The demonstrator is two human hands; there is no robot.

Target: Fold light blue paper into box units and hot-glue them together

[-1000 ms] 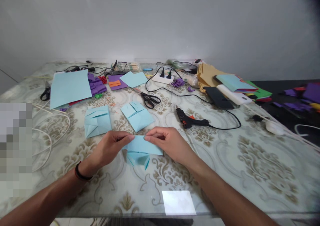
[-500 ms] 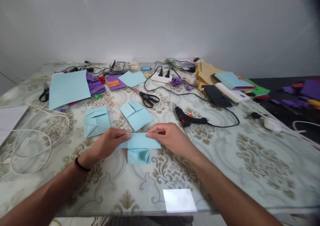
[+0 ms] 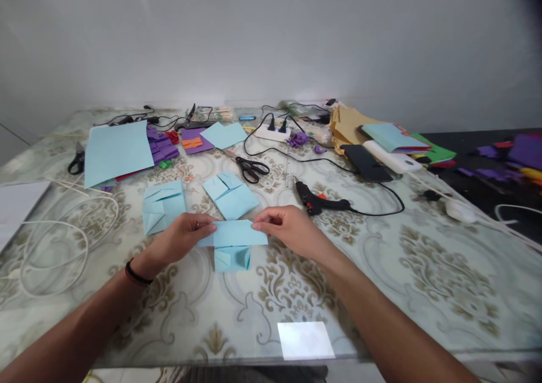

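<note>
A folded light blue paper (image 3: 232,233) is held between my two hands, its wide strip across the top and a narrower folded part below. My left hand (image 3: 184,235) pinches the strip's left end. At its upper right corner, the fingers of my right hand (image 3: 283,228) are closed on the paper. Two more folded light blue papers lie just beyond: one (image 3: 163,205) behind my left hand, the other (image 3: 231,195) behind the held piece.
Black scissors (image 3: 249,168) and a black glue gun (image 3: 319,199) lie beyond my hands. A power strip (image 3: 272,132), a phone (image 3: 366,163), large blue sheets (image 3: 118,152) and brown paper (image 3: 349,126) sit farther back. White cable (image 3: 87,247) coils at left.
The held paper has shifted slightly up and left. My right thumb has moved from the strip's top face to its upper right corner.
</note>
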